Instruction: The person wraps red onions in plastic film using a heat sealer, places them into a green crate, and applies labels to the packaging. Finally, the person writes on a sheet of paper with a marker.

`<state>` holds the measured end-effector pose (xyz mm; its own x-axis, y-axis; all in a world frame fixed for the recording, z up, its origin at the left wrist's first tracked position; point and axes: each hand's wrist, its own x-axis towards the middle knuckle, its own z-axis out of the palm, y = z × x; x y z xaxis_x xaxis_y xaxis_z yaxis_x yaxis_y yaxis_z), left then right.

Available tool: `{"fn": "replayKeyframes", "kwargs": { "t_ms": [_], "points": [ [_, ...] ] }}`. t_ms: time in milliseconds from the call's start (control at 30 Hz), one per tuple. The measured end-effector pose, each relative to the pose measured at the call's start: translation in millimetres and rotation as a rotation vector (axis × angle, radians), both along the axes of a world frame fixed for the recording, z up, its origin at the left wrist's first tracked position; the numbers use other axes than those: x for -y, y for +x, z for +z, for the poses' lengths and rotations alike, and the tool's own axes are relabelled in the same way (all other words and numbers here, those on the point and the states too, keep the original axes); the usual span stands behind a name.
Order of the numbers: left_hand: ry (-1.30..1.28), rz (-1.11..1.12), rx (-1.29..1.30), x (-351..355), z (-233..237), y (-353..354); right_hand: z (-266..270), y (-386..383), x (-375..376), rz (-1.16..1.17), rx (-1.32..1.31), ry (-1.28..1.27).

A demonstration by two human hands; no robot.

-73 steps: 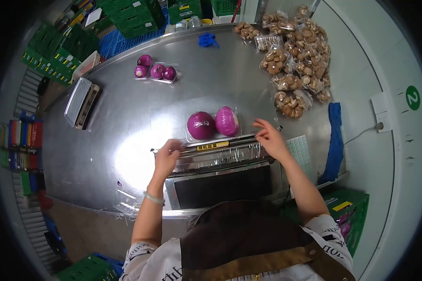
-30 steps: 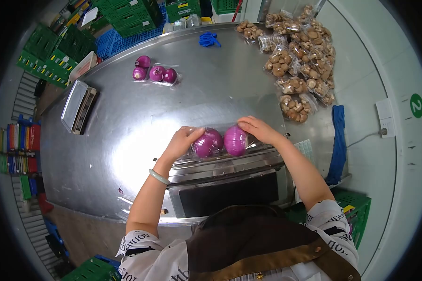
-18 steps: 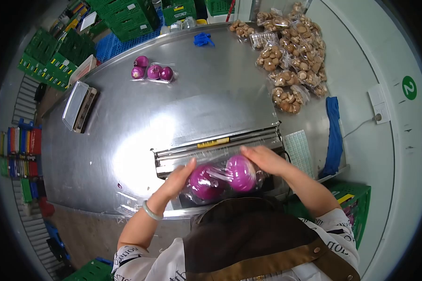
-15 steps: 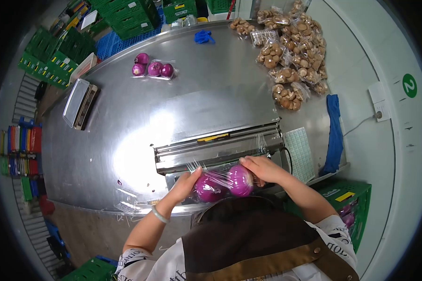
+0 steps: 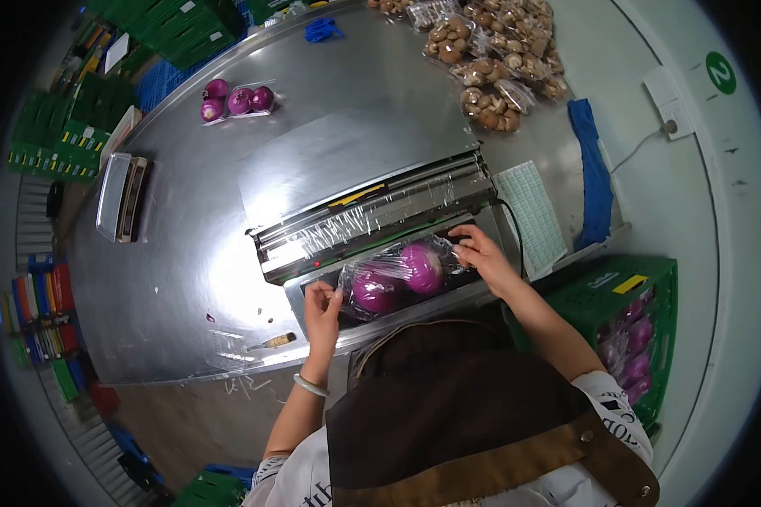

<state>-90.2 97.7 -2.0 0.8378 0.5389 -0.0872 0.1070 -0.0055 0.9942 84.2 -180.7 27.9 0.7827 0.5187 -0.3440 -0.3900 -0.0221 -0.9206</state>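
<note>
While the L hand point(image 5: 321, 311), fingers curled, is at the L end of the wrapped onions point(image 5: 422, 269), the R hand point(image 5: 480, 253) is at their R end, fingers bent inward; can't tell if either pinches film. Onions lie btwn hands on the dark plate point(image 5: 458, 277), near side of the wrapping unit point(image 5: 380, 215). Forearms angle in from below, L w/ bracelet point(image 5: 311, 385). Plate mostly hidden; film edges hard to see; mushroom bags point(image 5: 515, 51) cut off at top.

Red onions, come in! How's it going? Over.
Left hand, right hand: at edges of film. Two red onions: between them, under film. Film wrapper: just beyond, not blocking.
</note>
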Motion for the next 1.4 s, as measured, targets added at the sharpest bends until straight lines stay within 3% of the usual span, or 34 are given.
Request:
{"fn": "replayKeyframes", "kwargs": {
  "t_ms": [133,233,333,467,500,567,600,633,667,700,767,800,867,900,933,967,1000,1033,1100,1167,1267,1300,1367,1400],
  "points": [
    [-0.166,0.219,-0.072,12.7,26.0,2.5,24.9,-15.3,-4.4,-0.213,-0.176,0.104],
    [0.228,0.149,-0.031,-13.8,8.6,4.3,42.4,-35.5,26.4,-0.351,-0.090,0.115],
    [0.644,-0.068,-0.222,-7.5,12.1,10.2,38.4,-55.7,72.5,-0.506,0.010,-0.023],
    [1.066,-0.357,-0.231,5.9,-14.1,31.2,-71.2,-92.2,103.8,-0.757,0.326,-0.331],
    [1.178,-0.424,-0.199,7.8,-19.8,38.4,-79.4,-101.3,98.6,-0.684,0.442,-0.598],
    [1.347,-0.537,-0.222,25.3,-13.6,59.9,-99.6,-106.6,73.7,-0.672,0.647,-0.761],
    [1.379,-0.563,-0.175,35.5,-9.0,70.8,-116.2,-107.0,59.4,-0.686,0.506,-0.836],
    [1.413,-0.589,-0.127,42.8,-7.1,76.4,-127.6,-109.0,44.1,-0.708,0.305,-0.736],
    [1.401,-0.630,-0.130,45.6,-8.6,78.8,-150.4,-114.4,31.7,-0.819,0.282,-0.529],
    [1.284,-0.599,-0.059,49.6,-10.0,81.8,-168.1,-117.6,20.6,-0.926,0.262,-0.313],
    [1.038,-0.543,0.085,59.4,-11.4,85.2,-132.1,-139.7,9.2,-0.828,0.016,0.238],
    [0.849,-0.623,-0.010,65.1,1.0,86.6,-116.6,-151.3,9.4,-0.760,-0.093,0.503],
    [0.110,-0.818,-0.047,82.9,14.3,80.8,-90.1,-156.8,20.9,-0.482,-0.418,0.409],
    [-0.312,-0.843,-0.050,90.6,17.9,71.8,-65.8,-164.2,26.2,-0.334,-0.444,0.598],
    [-0.615,-0.822,-0.095,100.5,45.7,62.3,-37.7,-169.9,32.4,-0.294,-0.539,0.558],
    [-0.913,-0.791,-0.142,107.7,75.0,53.9,0.7,-166.5,31.9,-0.138,-0.442,0.394],
    [-0.969,-0.878,-0.065,108.9,81.9,48.9,39.1,-163.1,31.4,0.026,-0.321,0.226],
    [-0.812,-0.972,-0.033,109.3,88.3,43.1,77.6,-159.6,30.9,0.182,-0.194,0.078],
    [-0.756,-1.095,0.193,116.4,110.2,36.7,99.6,-175.7,23.8,0.037,-0.317,0.204],
    [-0.778,-1.338,0.236,122.0,122.5,34.6,99.3,-179.5,27.8,0.196,-0.094,0.104],
    [-1.196,-1.528,-0.304,139.4,161.5,24.4,94.2,-168.8,55.0,0.328,0.241,-0.093],
    [-1.361,-1.493,-0.448,138.3,170.9,15.0,97.3,-169.0,71.0,0.351,0.340,-0.186],
    [-1.434,-1.397,-0.637,149.1,179.8,10.5,114.3,-156.4,96.5,0.170,0.260,-0.847],
    [-1.134,-1.454,-0.591,154.2,177.6,6.6,123.5,-160.0,112.2,-0.031,0.313,-0.649]
  ]
}}
